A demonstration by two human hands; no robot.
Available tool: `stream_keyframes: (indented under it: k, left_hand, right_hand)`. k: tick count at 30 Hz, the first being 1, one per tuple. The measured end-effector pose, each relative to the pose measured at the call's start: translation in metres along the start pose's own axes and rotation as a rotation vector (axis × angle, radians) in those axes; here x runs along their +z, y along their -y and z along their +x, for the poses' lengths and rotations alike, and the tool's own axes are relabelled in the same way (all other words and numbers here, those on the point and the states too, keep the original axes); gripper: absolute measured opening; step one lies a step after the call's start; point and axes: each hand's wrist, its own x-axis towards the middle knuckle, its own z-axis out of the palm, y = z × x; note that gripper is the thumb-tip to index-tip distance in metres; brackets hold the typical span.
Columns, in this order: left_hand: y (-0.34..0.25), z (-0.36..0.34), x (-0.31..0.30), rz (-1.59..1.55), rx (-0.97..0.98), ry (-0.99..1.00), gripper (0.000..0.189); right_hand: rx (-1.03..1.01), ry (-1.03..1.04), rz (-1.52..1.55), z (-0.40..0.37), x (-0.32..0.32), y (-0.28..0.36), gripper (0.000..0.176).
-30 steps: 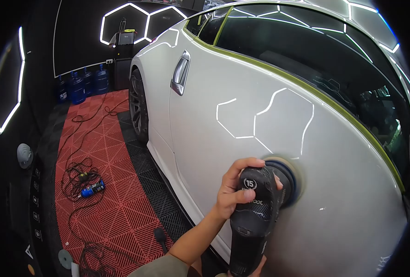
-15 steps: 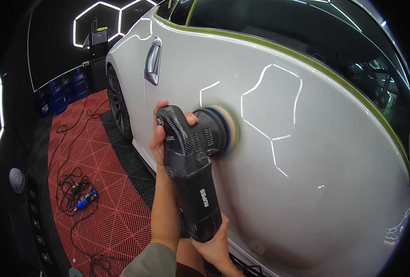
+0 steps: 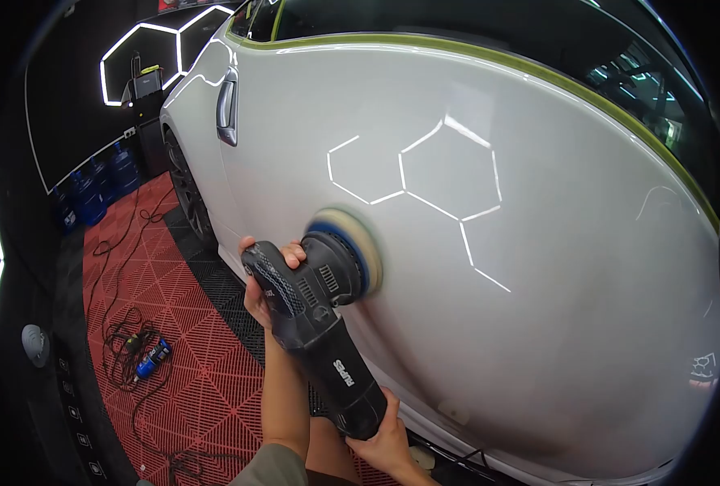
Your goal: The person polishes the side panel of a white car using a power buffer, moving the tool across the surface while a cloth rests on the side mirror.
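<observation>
A black polisher (image 3: 319, 316) with a round pale pad (image 3: 360, 247) is held in both hands. The pad lies against the white car door (image 3: 457, 267), and its rim is blurred. My left hand (image 3: 256, 283) wraps round the head of the tool, fingers showing on both sides of it. Lower down, my right hand (image 3: 386, 441) grips the rear end of the body. Yellow-green tape (image 3: 489, 53) borders the window above the door. A chrome door handle (image 3: 228, 107) is at the upper left.
Red floor tiles (image 3: 206, 348) with a black border lie at the left. On them are a coiled cable (image 3: 125, 344) and a blue bottle-like object (image 3: 153, 360). Several blue water bottles (image 3: 89, 197) and a wheel (image 3: 186, 186) are further back.
The polisher and both hands have moved down across the panel, the pad going left as well. The tool leans more to the left. The camera view has shifted slightly.
</observation>
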Motion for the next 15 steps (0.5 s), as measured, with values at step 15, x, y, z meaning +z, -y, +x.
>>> stream_keyframes:
  k: [15]
  left_hand:
    - [0.056, -0.102, 0.212, 0.139, -0.174, 0.259, 0.044]
  right_hand:
    - [-0.015, -0.216, 0.079, -0.173, -0.112, -0.065, 0.099]
